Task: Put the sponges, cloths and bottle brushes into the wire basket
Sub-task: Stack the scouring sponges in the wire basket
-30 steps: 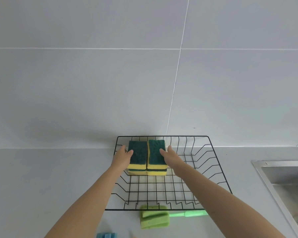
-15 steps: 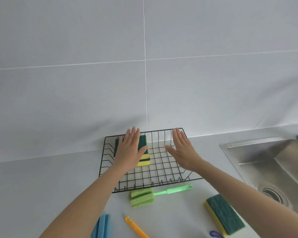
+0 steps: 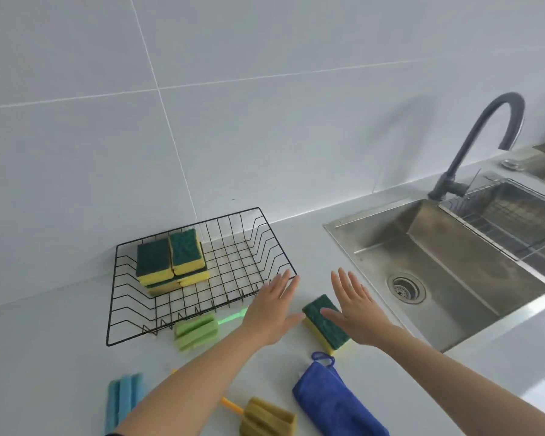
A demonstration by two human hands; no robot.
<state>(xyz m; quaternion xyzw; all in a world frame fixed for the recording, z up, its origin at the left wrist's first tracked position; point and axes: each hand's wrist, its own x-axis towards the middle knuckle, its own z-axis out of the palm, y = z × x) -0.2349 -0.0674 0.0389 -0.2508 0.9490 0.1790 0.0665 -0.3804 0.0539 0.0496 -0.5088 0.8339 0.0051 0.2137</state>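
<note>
A black wire basket point(image 3: 274, 243) stands on the counter by the wall, with a stack of green-and-yellow sponges point(image 3: 170, 262) in its back left corner. Right of the basket lies another green-and-yellow sponge point(image 3: 326, 327). My left hand point(image 3: 272, 309) and my right hand point(image 3: 357, 305) hover on either side of it, both flat, fingers apart, holding nothing. A light green bottle brush point(image 3: 197, 330) lies along the basket's front edge. Nearer me are a blue brush head point(image 3: 123, 401), an olive brush with an orange handle point(image 3: 266, 420) and a folded blue cloth point(image 3: 334, 401).
A steel sink point(image 3: 447, 272) with a dark curved tap point(image 3: 482, 133) sits to the right, with a wire rack point(image 3: 516, 215) over its far part. A white tiled wall rises behind the counter.
Both hands have left the basket and moved right and toward me, to the loose sponge. The view has swung right, bringing in the tap and sink.
</note>
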